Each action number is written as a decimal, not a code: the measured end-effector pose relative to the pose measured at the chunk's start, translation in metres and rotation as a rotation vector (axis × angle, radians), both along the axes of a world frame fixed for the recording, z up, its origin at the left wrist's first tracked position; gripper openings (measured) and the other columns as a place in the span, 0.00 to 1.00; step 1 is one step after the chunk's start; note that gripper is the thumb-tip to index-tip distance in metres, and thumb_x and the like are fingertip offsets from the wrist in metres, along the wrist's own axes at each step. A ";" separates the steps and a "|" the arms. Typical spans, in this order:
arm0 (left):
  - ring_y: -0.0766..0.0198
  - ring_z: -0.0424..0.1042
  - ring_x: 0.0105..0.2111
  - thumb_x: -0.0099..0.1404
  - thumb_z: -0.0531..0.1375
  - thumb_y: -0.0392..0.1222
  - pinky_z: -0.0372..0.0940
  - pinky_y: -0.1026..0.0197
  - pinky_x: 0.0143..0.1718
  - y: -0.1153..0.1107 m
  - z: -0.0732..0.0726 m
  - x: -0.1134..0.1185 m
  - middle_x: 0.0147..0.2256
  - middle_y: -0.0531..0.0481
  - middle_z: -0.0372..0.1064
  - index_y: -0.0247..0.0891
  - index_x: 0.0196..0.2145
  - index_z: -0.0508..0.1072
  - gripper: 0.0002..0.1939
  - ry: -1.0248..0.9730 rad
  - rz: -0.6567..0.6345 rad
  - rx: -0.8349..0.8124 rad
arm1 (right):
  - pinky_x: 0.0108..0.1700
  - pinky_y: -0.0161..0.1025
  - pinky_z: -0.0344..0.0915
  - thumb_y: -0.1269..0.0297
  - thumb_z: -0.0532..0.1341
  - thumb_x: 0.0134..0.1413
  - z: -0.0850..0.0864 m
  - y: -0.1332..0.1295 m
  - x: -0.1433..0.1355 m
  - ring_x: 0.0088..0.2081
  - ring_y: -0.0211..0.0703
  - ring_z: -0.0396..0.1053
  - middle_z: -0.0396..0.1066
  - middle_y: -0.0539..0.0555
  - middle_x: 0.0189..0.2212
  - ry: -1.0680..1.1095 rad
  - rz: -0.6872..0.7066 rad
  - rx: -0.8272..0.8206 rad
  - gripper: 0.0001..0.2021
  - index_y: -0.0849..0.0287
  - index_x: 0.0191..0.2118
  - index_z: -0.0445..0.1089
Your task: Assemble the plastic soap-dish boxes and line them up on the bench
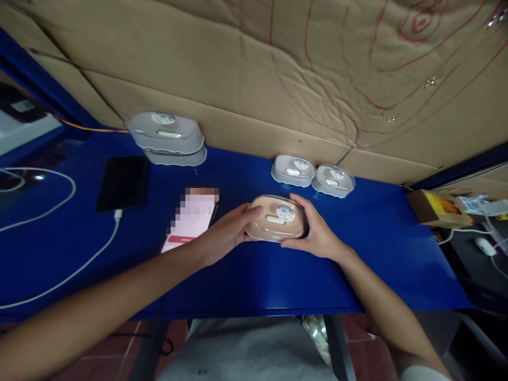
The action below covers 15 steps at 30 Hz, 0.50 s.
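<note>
Currently our left hand [242, 225] and right hand [319, 233] grip opposite ends of the peach box [273, 218] over the blue desk [254, 288], short of two grey boxes [294, 169], so we judge this a holding step whose next move calls for steady, even pressure from both sides.

- Blue tabletop [264, 286], glossy, runs beneath your left hand [234, 228] and right hand [315, 227].
- Just left of your left hand: phone [197, 216], lit screen up.
- Farther left of that hand: black device [122, 182], white cable [118, 214] plugged into its near edge.
- Beyond your left hand, well left, back edge: container stack [170, 135], grey.
- Beyond your right hand: grey container [293, 172], second container [331, 185] just beside it.
</note>
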<state>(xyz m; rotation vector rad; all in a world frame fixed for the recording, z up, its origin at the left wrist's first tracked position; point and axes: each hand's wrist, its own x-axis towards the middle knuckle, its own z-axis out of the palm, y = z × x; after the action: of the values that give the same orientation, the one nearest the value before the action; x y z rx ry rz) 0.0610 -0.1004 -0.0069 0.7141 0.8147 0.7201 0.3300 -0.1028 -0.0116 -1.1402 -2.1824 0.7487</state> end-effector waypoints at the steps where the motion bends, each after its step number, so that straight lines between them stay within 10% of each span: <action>1: 0.46 0.76 0.57 0.68 0.69 0.59 0.70 0.47 0.58 -0.001 0.000 0.000 0.55 0.39 0.79 0.37 0.58 0.76 0.29 0.036 -0.007 0.016 | 0.71 0.67 0.61 0.40 0.75 0.51 0.002 0.001 0.003 0.71 0.64 0.61 0.58 0.63 0.71 -0.031 0.023 0.004 0.55 0.45 0.76 0.46; 10: 0.43 0.69 0.65 0.66 0.68 0.62 0.62 0.42 0.67 -0.004 -0.004 0.002 0.62 0.39 0.73 0.40 0.62 0.72 0.34 0.299 -0.009 0.296 | 0.69 0.69 0.60 0.47 0.77 0.51 0.015 0.001 0.012 0.71 0.67 0.59 0.58 0.62 0.71 -0.299 0.062 0.047 0.56 0.41 0.76 0.41; 15: 0.48 0.65 0.67 0.68 0.66 0.54 0.59 0.43 0.70 -0.003 -0.009 -0.002 0.64 0.41 0.66 0.45 0.62 0.72 0.28 0.572 0.045 0.711 | 0.70 0.68 0.58 0.47 0.75 0.53 0.015 0.004 0.019 0.72 0.67 0.57 0.56 0.62 0.71 -0.344 0.065 0.008 0.54 0.41 0.75 0.41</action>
<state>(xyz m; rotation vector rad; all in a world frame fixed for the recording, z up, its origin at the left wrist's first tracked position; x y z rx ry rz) 0.0588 -0.1033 -0.0155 1.5951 1.0995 0.8661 0.3490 -0.0990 0.0035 -1.2764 -2.5126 0.6049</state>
